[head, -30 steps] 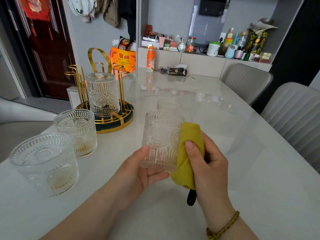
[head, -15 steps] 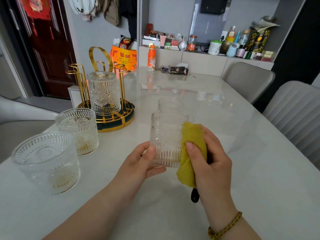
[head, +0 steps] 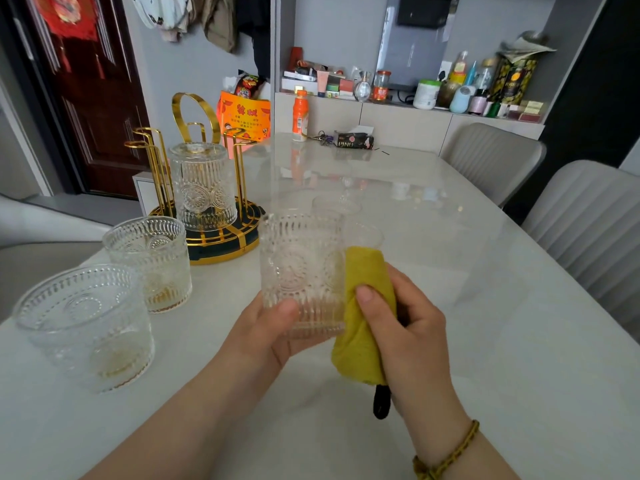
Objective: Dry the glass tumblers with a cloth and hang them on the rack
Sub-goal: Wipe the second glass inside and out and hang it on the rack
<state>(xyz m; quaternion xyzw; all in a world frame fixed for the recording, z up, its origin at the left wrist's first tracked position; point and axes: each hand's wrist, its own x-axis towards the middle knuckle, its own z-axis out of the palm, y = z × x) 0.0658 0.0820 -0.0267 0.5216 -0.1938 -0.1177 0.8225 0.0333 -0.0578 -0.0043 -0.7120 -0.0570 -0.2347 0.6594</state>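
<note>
My left hand [head: 263, 327] grips an embossed glass tumbler [head: 298, 268] from below, upright above the white table [head: 450, 306]. My right hand [head: 412, 327] presses a folded yellow cloth [head: 363, 327] against the tumbler's right side. Two more tumblers stand at the left, one near [head: 86, 327] and one further back [head: 152, 261]. Another tumbler [head: 202, 185] hangs upside down on the gold rack [head: 207, 233]. Behind the held glass stand two further tumblers [head: 334, 206], partly hidden.
An orange bottle [head: 300, 116], keys and a dark packet [head: 353, 140] lie at the table's far end. Two grey chairs [head: 491, 157] stand along the right side. A cluttered shelf [head: 415, 95] runs behind, and a dark red door [head: 86, 91] is at the left.
The tumbler has been turned in my left hand while the cloth rubs its right side. The view shifted slightly; other glasses stay put.
</note>
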